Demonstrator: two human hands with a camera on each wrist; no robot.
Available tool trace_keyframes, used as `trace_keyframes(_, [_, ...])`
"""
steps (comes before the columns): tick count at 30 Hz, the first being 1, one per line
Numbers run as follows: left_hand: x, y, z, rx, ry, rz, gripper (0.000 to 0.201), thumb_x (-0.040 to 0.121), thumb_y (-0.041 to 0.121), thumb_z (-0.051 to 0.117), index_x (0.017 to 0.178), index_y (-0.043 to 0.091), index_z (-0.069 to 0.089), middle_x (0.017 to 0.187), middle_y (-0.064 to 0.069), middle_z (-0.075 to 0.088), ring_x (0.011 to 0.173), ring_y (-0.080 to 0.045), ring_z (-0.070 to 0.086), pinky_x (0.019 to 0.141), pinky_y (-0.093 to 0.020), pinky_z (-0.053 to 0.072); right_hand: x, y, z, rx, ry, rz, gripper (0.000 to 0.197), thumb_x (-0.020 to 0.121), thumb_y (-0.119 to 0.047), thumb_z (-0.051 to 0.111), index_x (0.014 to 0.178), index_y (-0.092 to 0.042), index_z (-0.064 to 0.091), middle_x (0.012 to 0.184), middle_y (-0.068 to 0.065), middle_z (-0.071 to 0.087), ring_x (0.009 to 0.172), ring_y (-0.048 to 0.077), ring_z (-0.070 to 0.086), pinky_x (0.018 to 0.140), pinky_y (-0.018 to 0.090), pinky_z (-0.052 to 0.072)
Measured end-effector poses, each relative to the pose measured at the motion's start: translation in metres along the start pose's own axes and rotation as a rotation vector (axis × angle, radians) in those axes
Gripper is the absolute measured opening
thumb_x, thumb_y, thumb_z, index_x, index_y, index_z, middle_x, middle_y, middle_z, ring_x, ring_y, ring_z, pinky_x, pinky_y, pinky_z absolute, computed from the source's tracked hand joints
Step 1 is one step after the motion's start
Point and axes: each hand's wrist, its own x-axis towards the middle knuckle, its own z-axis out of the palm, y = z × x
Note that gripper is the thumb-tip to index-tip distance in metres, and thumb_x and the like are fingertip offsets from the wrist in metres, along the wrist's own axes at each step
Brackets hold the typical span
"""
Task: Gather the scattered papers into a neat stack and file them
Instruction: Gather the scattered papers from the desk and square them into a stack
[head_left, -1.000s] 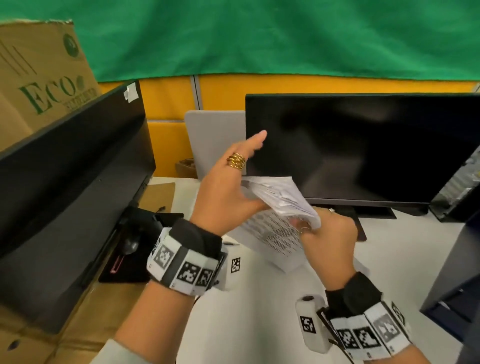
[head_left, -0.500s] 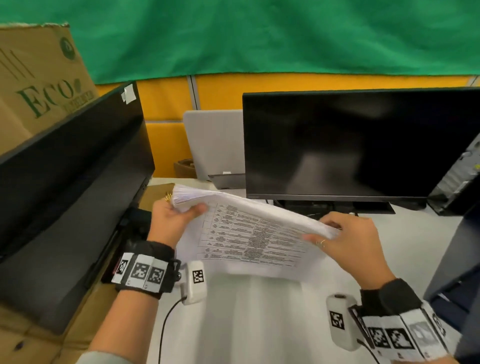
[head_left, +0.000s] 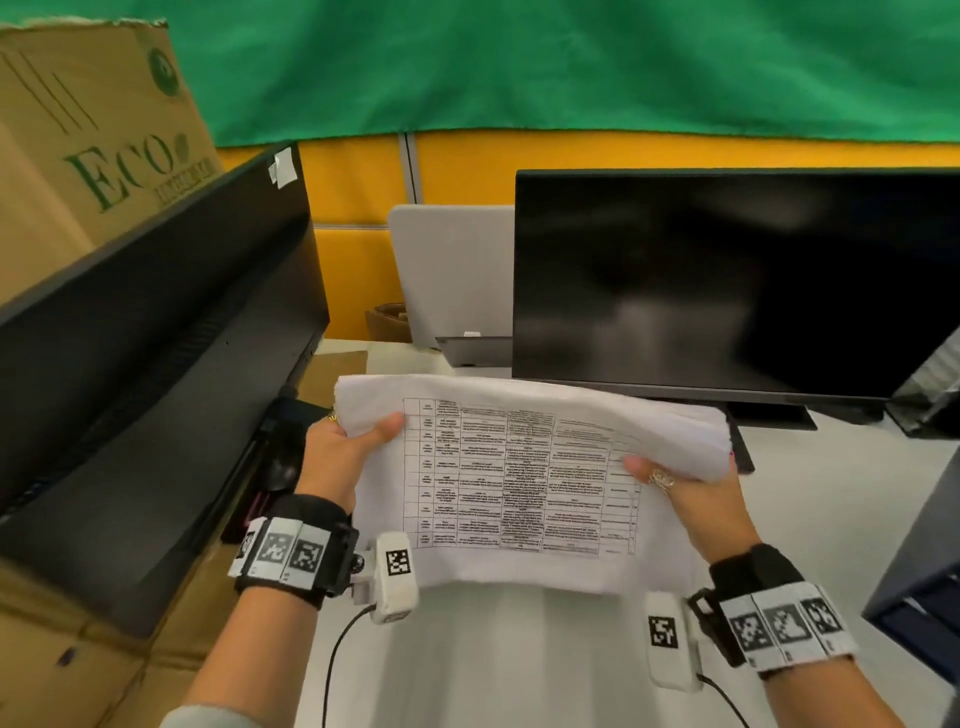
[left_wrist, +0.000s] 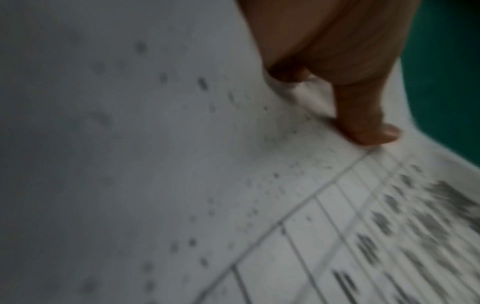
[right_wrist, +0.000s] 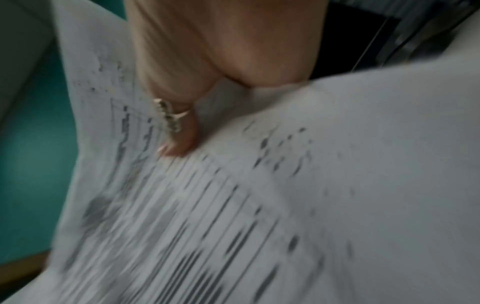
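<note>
A thick stack of white papers (head_left: 524, 467) with a printed table on the top sheet is held above the white desk (head_left: 519, 665). My left hand (head_left: 343, 452) grips its left edge, thumb on top. My right hand (head_left: 691, 493) grips the right edge, thumb with a ring pressed on the top sheet. The stack sags a little in the middle. In the left wrist view my thumb (left_wrist: 363, 123) presses the papers (left_wrist: 182, 164). The right wrist view shows the ringed thumb (right_wrist: 179, 131) on the blurred papers (right_wrist: 285, 185). My fingers under the stack are hidden.
A black monitor (head_left: 727, 280) stands behind the stack, its base (head_left: 769, 415) just past the papers. A second dark monitor (head_left: 145, 364) leans at the left in front of a cardboard box (head_left: 78, 135). Dark objects (head_left: 280, 457) lie beside my left hand. A grey cabinet (head_left: 924, 571) is at the right.
The papers went from bunched between both hands to spread flat as one stack. My left hand moved down and left to grip the left edge; the right hand holds the right edge.
</note>
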Motion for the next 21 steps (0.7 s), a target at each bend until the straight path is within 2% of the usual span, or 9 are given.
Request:
trace_keyframes(3, [-0.013,-0.004,0.020,-0.033,0.141,0.043,0.012,0.078,0.018,0.071,0.084,0.025,0.063,0.090,-0.001,0.070,0.082,-0.016,0.069,0.072,-0.037,0.057,-0.003,0.003,0.022,-0.081,0.208,-0.157,0.017,0.067,-0.008,0.076,0.081,-0.012,0.068,0.068,-0.007,0.071,0.067,-0.002,0.064,0.062,0.010,0.050])
trace_keyframes(5, [-0.025,-0.006,0.040,-0.064,0.212,0.081,0.011,0.077,0.017,0.072,0.078,0.023,0.064,0.077,0.004,0.070,0.069,-0.005,0.069,0.060,-0.027,0.056,-0.003,0.005,0.042,0.105,0.324,-0.192,0.005,0.067,-0.010,0.071,0.070,-0.013,0.069,0.058,-0.014,0.067,0.058,-0.004,0.058,0.060,0.011,0.048])
trace_keyframes(7, [-0.036,-0.012,0.059,-0.093,0.265,0.111,0.015,0.076,0.011,0.073,0.070,0.021,0.062,0.062,0.006,0.066,0.055,0.003,0.064,0.053,-0.018,0.052,-0.003,0.008,0.057,0.266,0.381,-0.137,0.024,0.079,0.000,0.056,0.064,-0.015,0.068,0.054,-0.014,0.063,0.054,-0.002,0.056,0.057,0.013,0.048])
trace_keyframes(9, [-0.045,-0.021,0.071,-0.135,0.275,0.097,0.018,0.078,0.010,0.071,0.071,0.022,0.059,0.067,0.006,0.062,0.059,0.001,0.063,0.056,-0.016,0.051,-0.008,0.016,0.061,0.219,0.403,-0.103,0.037,0.081,0.017,0.052,0.069,-0.016,0.062,0.057,-0.012,0.060,0.053,-0.008,0.054,0.056,0.007,0.045])
trace_keyframes(11, [-0.051,-0.036,0.070,-0.119,0.231,0.056,0.017,0.079,0.011,0.070,0.076,0.022,0.058,0.076,0.007,0.062,0.073,-0.008,0.063,0.059,-0.015,0.051,-0.018,0.030,0.052,0.075,0.349,-0.050,0.035,0.075,0.013,0.065,0.077,-0.022,0.062,0.072,-0.008,0.062,0.061,-0.009,0.059,0.061,0.007,0.049])
trace_keyframes(14, [-0.054,-0.062,0.055,-0.080,0.142,-0.011,0.032,0.074,-0.001,0.072,0.087,0.024,0.058,0.085,0.008,0.062,0.084,-0.005,0.060,0.062,-0.015,0.049,-0.024,0.052,0.020,0.060,0.226,0.179,0.039,0.064,0.004,0.077,0.093,-0.019,0.065,0.090,0.000,0.068,0.080,0.006,0.064,0.065,0.016,0.055])
trace_keyframes(17, [-0.043,-0.077,0.038,0.114,0.024,-0.058,0.044,0.068,0.003,0.077,0.103,0.022,0.056,0.091,0.013,0.060,0.085,0.002,0.058,0.078,-0.022,0.051,-0.017,0.059,-0.008,-0.006,0.178,0.274,0.047,0.056,-0.006,0.083,0.096,-0.024,0.066,0.102,0.007,0.070,0.095,0.022,0.065,0.078,0.037,0.055])
trace_keyframes(19, [-0.032,-0.079,0.033,0.162,0.003,-0.125,0.049,0.067,0.010,0.079,0.106,0.023,0.053,0.094,0.011,0.059,0.086,-0.003,0.057,0.084,-0.026,0.047,-0.012,0.058,-0.014,0.020,0.112,0.261,0.060,0.048,-0.023,0.088,0.105,-0.023,0.067,0.107,0.007,0.070,0.100,0.023,0.066,0.081,0.042,0.054])
trace_keyframes(21, [-0.022,-0.077,0.033,0.162,-0.001,-0.201,0.053,0.063,0.020,0.083,0.107,0.022,0.053,0.103,0.006,0.060,0.097,-0.014,0.056,0.094,-0.036,0.045,-0.005,0.057,-0.014,0.031,0.062,0.261,0.068,0.048,-0.023,0.087,0.112,-0.021,0.064,0.111,0.006,0.070,0.103,0.022,0.065,0.084,0.043,0.054])
